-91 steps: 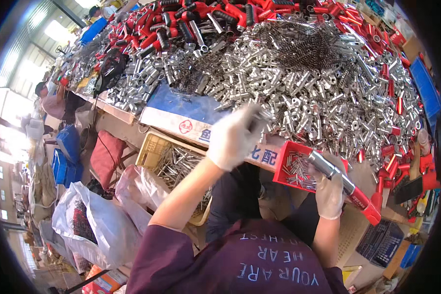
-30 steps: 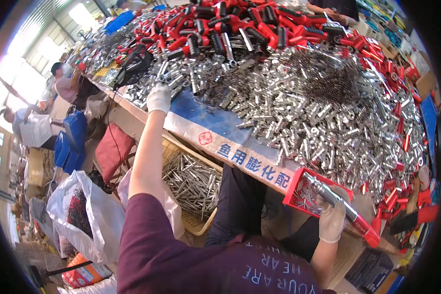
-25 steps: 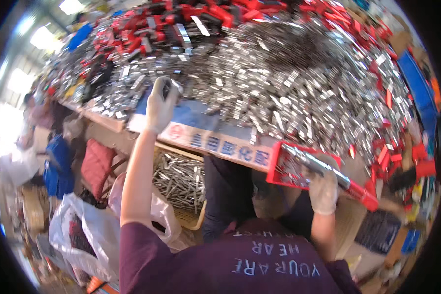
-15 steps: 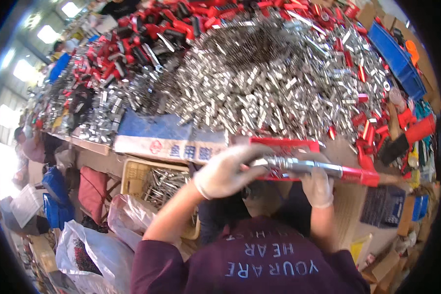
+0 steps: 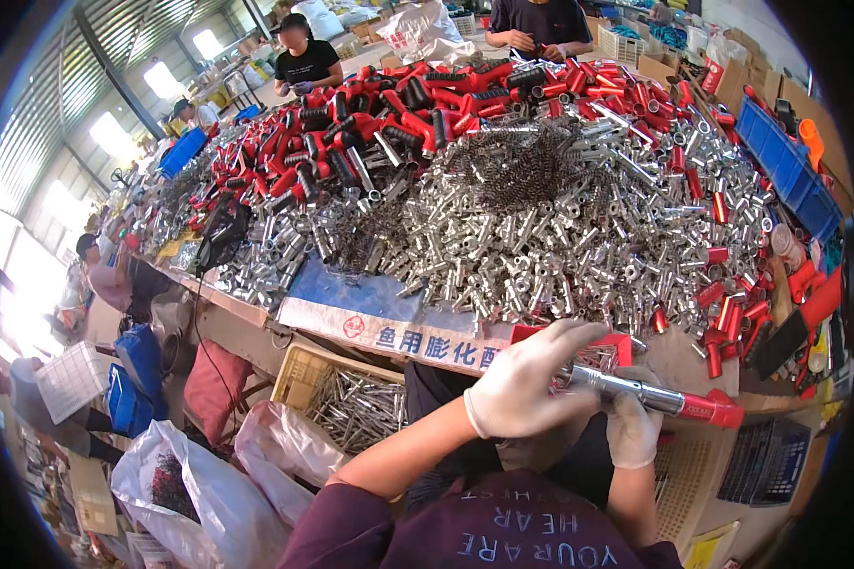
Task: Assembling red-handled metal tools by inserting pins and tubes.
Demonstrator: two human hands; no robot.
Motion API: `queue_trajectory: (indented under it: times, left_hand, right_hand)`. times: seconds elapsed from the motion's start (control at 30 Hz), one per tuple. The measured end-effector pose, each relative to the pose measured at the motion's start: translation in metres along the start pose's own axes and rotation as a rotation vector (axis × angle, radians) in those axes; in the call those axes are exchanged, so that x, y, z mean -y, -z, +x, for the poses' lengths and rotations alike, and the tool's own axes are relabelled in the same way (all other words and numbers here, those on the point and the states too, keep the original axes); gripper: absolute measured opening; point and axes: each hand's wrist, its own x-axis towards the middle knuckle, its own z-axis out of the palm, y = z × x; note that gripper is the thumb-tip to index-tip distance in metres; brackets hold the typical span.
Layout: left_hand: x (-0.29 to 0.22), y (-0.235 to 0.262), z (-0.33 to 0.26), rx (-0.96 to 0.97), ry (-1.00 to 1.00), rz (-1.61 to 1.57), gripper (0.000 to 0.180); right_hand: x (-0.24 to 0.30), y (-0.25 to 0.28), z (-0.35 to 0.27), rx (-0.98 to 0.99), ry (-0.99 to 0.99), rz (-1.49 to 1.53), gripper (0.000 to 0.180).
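My left hand (image 5: 531, 381), in a white glove, is at the left end of a silver metal tube tool with a red end (image 5: 669, 399). Its fingers are stretched out and apart, the palm beside the tube; whether it touches the tube is hard to tell. My right hand (image 5: 633, 431), also gloved, is wrapped round the tube's middle from the near side. The tool lies nearly level, its red end pointing right. Just behind, at the table's front edge, a red tray (image 5: 621, 351) holds small metal pieces, partly hidden by my left hand.
A large heap of silver metal fittings (image 5: 503, 256) covers the table, with dark springs (image 5: 522, 166) and red-and-black handles (image 5: 417, 109) behind. A blue bin (image 5: 788, 166) stands right. At left are a yellow crate of metal rods (image 5: 299, 365) and white sacks (image 5: 194, 488). Two people work across the table.
The view has tilted up, bringing people across the table into sight. My left hand's fingers, earlier closed round the tube's left end, are now spread. My right hand still holds the tube.
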Motion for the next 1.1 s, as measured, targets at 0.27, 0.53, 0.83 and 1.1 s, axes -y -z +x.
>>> queue_trajectory:
  times: [0.27,0.53,0.83,1.1]
  left_hand:
    - [-0.001,0.006,-0.001,0.157,0.054,-0.025,0.065]
    - [0.027,0.004,0.001,0.532,0.303,0.049,0.069]
    - [0.031,0.007,-0.014,0.380,0.141,0.076,0.071]
    - [0.056,-0.022,-0.008,0.537,0.155,-0.247,0.057]
  right_hand:
    - [-0.018,0.035,0.002,-0.068,0.079,-0.152,0.037]
    - [-0.029,0.069,0.014,-0.103,0.102,-0.267,0.044]
    - [-0.004,-0.001,0.009,-0.168,-0.012,-0.254,0.036]
    - [0.005,-0.009,0.014,0.111,0.357,-0.664,0.033]
